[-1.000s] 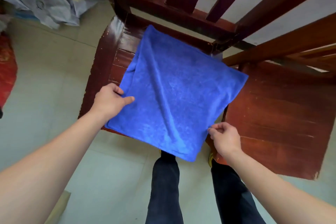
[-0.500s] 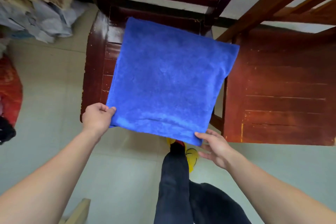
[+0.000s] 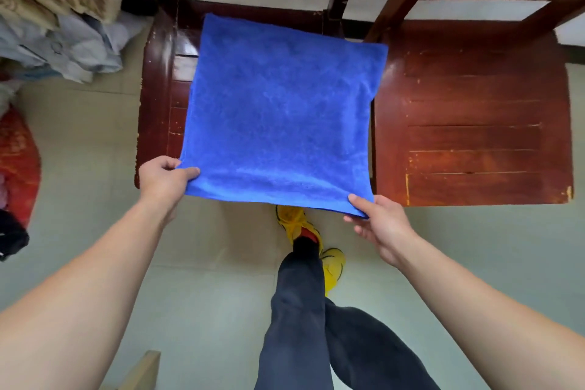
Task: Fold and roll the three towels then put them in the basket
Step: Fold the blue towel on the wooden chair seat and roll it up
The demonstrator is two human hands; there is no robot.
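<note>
A square blue towel [image 3: 281,111] lies spread flat across the seat of a dark wooden chair [image 3: 158,89], its near edge hanging past the seat's front. My left hand [image 3: 164,176] pinches the towel's near left corner, thumb on top. My right hand [image 3: 376,220] pinches the near right corner, thumb on top and fingers underneath. No basket and no other towels are in view.
A second wooden chair [image 3: 474,117] stands right beside the first, its seat bare. A heap of clothes [image 3: 60,13] lies at the upper left, with red fabric [image 3: 17,165] at the left edge. My legs and yellow shoes [image 3: 304,231] stand below the towel.
The towel went from skewed and creased to squared and smooth on the seat. Both hands slid to its near corners, and my right hand closed on its corner.
</note>
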